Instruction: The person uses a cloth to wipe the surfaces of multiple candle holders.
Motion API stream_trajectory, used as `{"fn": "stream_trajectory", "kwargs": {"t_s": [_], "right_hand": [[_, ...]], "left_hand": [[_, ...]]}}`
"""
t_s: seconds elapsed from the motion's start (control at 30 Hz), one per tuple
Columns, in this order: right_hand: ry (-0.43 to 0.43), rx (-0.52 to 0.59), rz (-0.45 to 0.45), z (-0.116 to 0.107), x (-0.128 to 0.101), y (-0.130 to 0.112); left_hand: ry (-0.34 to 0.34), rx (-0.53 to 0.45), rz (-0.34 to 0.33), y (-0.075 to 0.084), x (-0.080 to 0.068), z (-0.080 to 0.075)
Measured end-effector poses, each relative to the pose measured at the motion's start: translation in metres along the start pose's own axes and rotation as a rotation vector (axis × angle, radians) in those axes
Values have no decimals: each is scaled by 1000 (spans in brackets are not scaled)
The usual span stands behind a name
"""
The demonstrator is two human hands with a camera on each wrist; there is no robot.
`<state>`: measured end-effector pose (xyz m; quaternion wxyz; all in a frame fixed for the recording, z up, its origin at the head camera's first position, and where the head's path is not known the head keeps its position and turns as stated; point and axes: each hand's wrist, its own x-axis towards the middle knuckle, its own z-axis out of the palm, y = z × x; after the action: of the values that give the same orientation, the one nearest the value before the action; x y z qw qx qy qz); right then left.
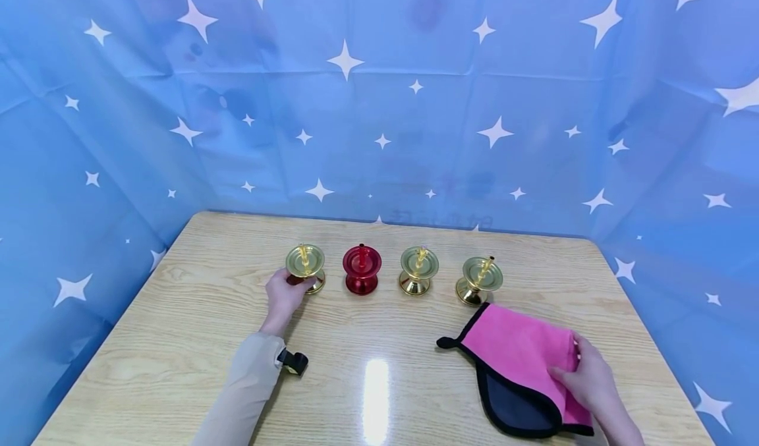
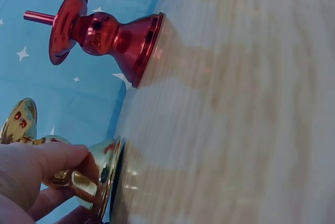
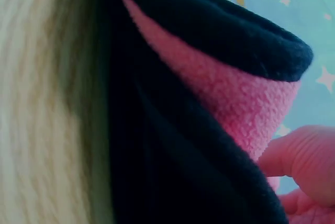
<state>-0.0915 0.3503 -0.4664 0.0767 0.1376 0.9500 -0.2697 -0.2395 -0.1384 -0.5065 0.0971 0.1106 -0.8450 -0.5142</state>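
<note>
My left hand [image 1: 286,296] grips the leftmost gold candle holder [image 1: 305,260] below its dish, around the stem and upper base. In the left wrist view the thumb lies against the gold base [image 2: 107,164]; whether that base is fully on the table I cannot tell. Just right of it a red candle holder [image 1: 362,269] stands upright. At the right front, my right hand [image 1: 591,372] holds a pink fleece cloth [image 1: 522,344] with black edging and a dark underside [image 1: 516,403], thumb on top. Its fingers are partly hidden by the cloth.
Two more gold candle holders, one right of the red one [image 1: 418,269] and one farther right [image 1: 480,281], stand in the same row. The cloth's upper corner lies close to the rightmost base. Blue star-patterned curtain [image 1: 379,103] surrounds the wooden table [image 1: 178,340].
</note>
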Motion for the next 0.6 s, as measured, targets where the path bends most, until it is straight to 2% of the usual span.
{"fn": "stream_trajectory", "kwargs": {"t_s": [0.2,0.37,0.5,0.6], "right_hand": [[28,-8,-25,1,0,1],[32,-18,-36,2,-1,0],[42,-51,-65,2,-2,-3],[103,-73,-131,2,-5,-7]], "left_hand": [[13,35,14,-1,0,1],[32,57,53,-1,1,2],[-15,65,68,2,1,-1],[-87,177,78,8,-5,-10]]}}
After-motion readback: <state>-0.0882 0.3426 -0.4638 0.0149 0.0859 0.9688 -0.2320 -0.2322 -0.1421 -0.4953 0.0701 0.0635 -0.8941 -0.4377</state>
